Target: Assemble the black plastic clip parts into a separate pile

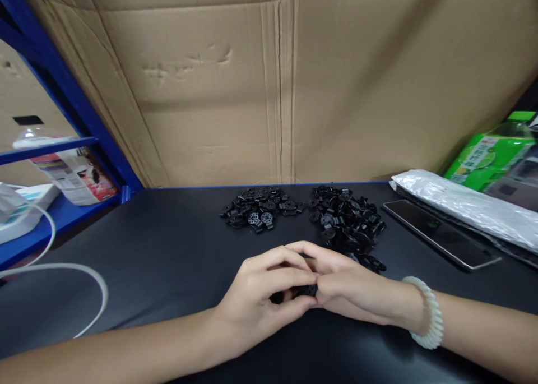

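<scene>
My left hand [269, 288] and my right hand [344, 286] meet above the front of the black table [176, 260]. Between their fingertips they grip a small black plastic part [310, 290], mostly hidden by the fingers. Just beyond my right hand lies a heap of black plastic parts [347, 218]. Farther left is a second heap of similar parts [260, 204], some showing round discs with holes and a short tab.
A phone [439, 232] lies at the right beside a white plastic package [466, 207] and a green-labelled bottle [491, 148]. A white cable [98, 288] loops at the left near a blue shelf frame [84, 109] holding a large bottle [71, 168]. Cardboard [210, 92] walls the back.
</scene>
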